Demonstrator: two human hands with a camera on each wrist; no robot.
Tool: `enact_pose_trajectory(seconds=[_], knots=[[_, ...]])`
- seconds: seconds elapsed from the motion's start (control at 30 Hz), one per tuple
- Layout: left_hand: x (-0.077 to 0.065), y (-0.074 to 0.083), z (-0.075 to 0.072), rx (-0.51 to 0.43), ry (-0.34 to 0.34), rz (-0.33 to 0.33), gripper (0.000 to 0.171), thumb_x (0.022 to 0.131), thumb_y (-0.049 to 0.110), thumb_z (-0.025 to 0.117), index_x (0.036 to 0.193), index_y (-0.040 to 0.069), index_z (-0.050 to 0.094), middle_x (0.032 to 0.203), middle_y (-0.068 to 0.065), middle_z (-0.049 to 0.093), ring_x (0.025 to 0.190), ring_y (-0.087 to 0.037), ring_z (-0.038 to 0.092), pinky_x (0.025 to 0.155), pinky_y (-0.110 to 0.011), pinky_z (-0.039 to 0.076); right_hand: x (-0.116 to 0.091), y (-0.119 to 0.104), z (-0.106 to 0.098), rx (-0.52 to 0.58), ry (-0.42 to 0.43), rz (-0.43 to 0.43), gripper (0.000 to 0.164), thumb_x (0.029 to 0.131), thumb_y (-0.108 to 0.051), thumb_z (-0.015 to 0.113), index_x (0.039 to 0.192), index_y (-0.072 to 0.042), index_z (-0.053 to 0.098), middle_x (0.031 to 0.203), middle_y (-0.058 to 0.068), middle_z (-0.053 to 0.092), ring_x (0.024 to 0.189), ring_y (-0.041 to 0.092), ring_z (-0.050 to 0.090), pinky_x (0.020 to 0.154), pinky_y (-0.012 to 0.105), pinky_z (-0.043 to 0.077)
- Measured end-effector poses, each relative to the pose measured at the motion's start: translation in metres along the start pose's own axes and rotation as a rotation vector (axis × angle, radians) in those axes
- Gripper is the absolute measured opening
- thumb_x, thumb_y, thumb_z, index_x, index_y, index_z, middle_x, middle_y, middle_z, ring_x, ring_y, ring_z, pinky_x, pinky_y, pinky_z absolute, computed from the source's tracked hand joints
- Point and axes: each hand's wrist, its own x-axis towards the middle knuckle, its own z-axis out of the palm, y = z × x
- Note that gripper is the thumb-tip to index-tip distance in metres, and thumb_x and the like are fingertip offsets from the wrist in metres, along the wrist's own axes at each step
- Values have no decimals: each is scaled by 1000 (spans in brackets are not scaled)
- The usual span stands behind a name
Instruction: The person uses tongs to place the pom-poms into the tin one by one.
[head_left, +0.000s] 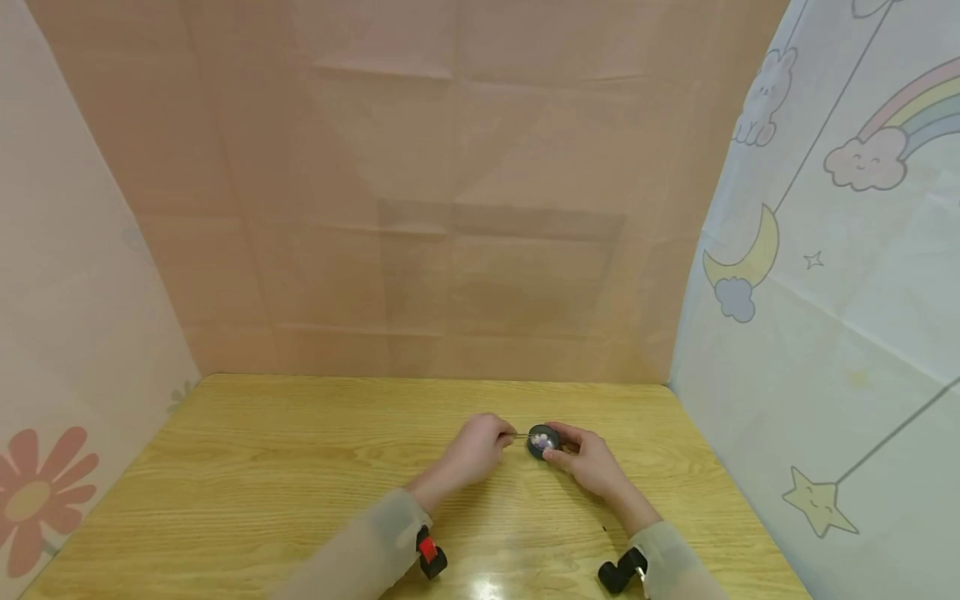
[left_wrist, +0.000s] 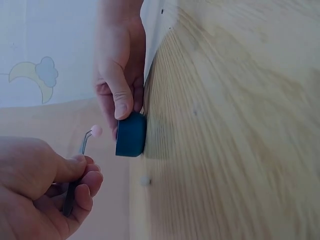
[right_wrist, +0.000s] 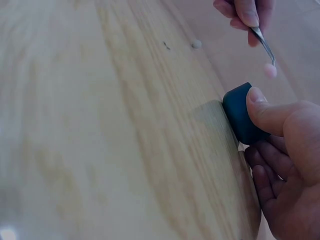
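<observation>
My left hand (head_left: 480,442) pinches a pair of bent-tip tweezers (left_wrist: 84,145), whose tips grip a small pink ball (left_wrist: 96,130). In the right wrist view that ball (right_wrist: 270,70) hangs above and just off the opening of a dark teal cup (right_wrist: 240,115). My right hand (head_left: 592,462) holds this small round cup (head_left: 532,451) by its side on the table, thumb on one side and fingers on the other. Seen from the head, pale pinkish and purplish things show inside the cup; their exact kind is too small to tell.
A whitish ball (right_wrist: 196,44) lies on the wooden table (head_left: 300,450) near the cup, with a small dark speck (right_wrist: 166,45) close by. Another dark speck (head_left: 603,527) is near my right wrist. Hanging sheets (head_left: 412,167) border the table at the back and sides.
</observation>
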Motion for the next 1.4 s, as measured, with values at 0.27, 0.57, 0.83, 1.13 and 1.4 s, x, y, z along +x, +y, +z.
enact_pose_trajectory(seconds=[0.27, 0.57, 0.83, 1.13, 1.4], knots=[[17, 7, 17, 8, 34, -10, 13, 102, 4, 72, 110, 1, 82, 105, -8, 79, 99, -22, 74, 85, -32, 61, 0, -1, 1, 12, 1, 14, 55, 98, -22, 82, 149, -10, 64, 138, 13, 69, 121, 27, 68, 102, 49, 55], [19, 2, 28, 65, 58, 42, 11, 100, 1, 74, 99, 3, 84, 93, -4, 78, 87, -14, 71, 76, -28, 58, 1, -1, 1, -1, -2, 5, 55, 98, -21, 82, 149, -11, 64, 138, 12, 69, 125, 28, 66, 106, 51, 52], [18, 0, 28, 56, 71, 34, 10, 99, 1, 75, 103, 2, 84, 97, -6, 78, 92, -16, 73, 80, -30, 60, 2, 0, 0, -14, 9, -7, 55, 97, -21, 83, 148, -10, 65, 135, 10, 71, 120, 25, 68, 101, 45, 55], [18, 0, 27, 37, 51, 15, 12, 101, 3, 73, 107, 2, 84, 101, -7, 79, 96, -18, 74, 84, -32, 61, 2, 1, 0, -6, 1, -1, 56, 97, -21, 83, 149, -10, 65, 135, 10, 71, 120, 24, 68, 100, 42, 55], [13, -3, 23, -24, 42, 19, 13, 100, 0, 73, 105, 1, 84, 102, -7, 80, 94, -14, 73, 79, -27, 60, 2, 3, 0, -12, 3, -10, 56, 97, -22, 83, 148, -10, 65, 135, 10, 71, 120, 25, 68, 101, 43, 54]])
